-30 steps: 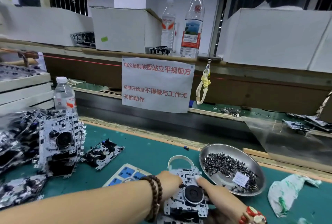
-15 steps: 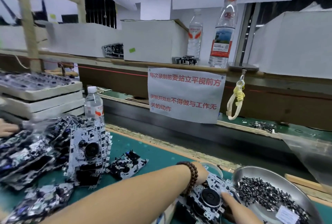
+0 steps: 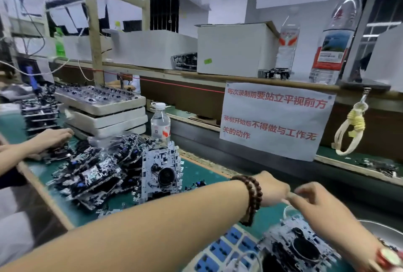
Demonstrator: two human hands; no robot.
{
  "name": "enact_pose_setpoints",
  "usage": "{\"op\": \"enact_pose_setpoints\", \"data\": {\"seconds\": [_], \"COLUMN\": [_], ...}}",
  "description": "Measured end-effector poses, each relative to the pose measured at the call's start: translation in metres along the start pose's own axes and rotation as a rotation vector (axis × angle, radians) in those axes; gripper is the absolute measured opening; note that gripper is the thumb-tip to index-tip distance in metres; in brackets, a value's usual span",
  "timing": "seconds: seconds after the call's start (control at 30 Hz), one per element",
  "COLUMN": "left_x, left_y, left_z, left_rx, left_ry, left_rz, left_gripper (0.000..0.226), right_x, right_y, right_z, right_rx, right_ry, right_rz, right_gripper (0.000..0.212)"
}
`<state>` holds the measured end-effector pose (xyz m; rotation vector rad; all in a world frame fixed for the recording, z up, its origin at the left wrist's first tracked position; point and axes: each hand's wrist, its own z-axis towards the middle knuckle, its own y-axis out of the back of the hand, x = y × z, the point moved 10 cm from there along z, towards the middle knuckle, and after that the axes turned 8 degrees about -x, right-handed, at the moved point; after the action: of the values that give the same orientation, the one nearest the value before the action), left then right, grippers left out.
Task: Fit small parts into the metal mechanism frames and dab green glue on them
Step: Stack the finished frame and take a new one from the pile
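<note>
One silver metal mechanism frame with a black round disc [image 3: 298,247] lies at the near edge of the green bench mat [image 3: 196,173], beneath both raised hands; a heap of similar frames [image 3: 91,173] waits towards the mat's left side, so much work seemingly remains. No green glue shows. The left hand [image 3: 272,189] and right hand [image 3: 314,204] meet fingertip to fingertip, fingers bent; motion blur hides whether they pinch anything.

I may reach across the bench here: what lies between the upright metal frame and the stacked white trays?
In the head view, a water bottle and loosely piled frames lie between the upright frame and trays.
</note>
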<state>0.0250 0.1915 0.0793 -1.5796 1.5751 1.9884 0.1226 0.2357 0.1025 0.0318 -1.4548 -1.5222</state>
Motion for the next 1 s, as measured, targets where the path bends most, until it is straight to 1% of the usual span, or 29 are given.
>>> {"op": "enact_pose_setpoints", "data": {"seconds": [0.07,0.1,0.17,0.27,0.3,0.37,0.43,0.5,0.63,0.7,0.8,0.87,1.0], "left_x": [0.007,0.014,0.024,0.048,0.061,0.101,0.153,0.197,0.245,0.252,0.257,0.261,0.262], "left_y": [0.036,0.057,0.103,0.180,0.202,0.237,0.255,0.256,0.228,0.208,0.196,0.192,0.184], "left_z": [-0.019,-0.024,-0.037,-0.063,-0.071,-0.082,-0.088,-0.088,-0.072,-0.059,-0.041,-0.034,-0.028], "left_rx": [-0.058,-0.127,-0.297,-0.581,-0.653,-0.739,-0.733,-0.675,-0.563,-0.472,-0.413,-0.394,-0.314], "left_ry": [0.020,0.020,-0.018,-0.064,-0.058,0.037,0.216,0.345,0.414,0.432,0.449,0.460,0.433], "left_rz": [-0.092,-0.106,-0.113,-0.052,-0.036,-0.031,-0.043,-0.112,-0.410,-0.474,-0.395,-0.320,-0.251], "left_gripper": [0.044,0.048,0.048,0.048,0.050,0.058,0.077,0.094,0.112,0.119,0.120,0.117,0.125], "right_x": [0.032,0.050,0.082,0.126,0.138,0.157,0.164,0.166,0.167,0.160,0.151,0.149,0.150], "right_y": [-0.022,-0.036,-0.069,-0.111,-0.123,-0.149,-0.172,-0.191,-0.212,-0.220,-0.232,-0.237,-0.251], "right_z": [0.010,0.013,0.015,0.016,0.014,0.013,0.019,0.025,0.031,0.037,0.041,0.043,0.037], "right_rx": [0.088,0.132,0.264,0.419,0.475,0.570,0.595,0.620,0.678,0.688,0.716,0.717,0.752], "right_ry": [0.015,0.047,0.033,-0.004,-0.033,-0.053,-0.036,-0.020,0.029,-0.002,-0.065,-0.056,-0.058], "right_rz": [0.058,0.094,0.241,0.413,0.471,0.526,0.493,0.450,0.363,0.355,0.351,0.324,0.400], "right_gripper": [0.019,0.021,0.032,0.059,0.070,0.090,0.105,0.111,0.113,0.109,0.106,0.103,0.117]}}
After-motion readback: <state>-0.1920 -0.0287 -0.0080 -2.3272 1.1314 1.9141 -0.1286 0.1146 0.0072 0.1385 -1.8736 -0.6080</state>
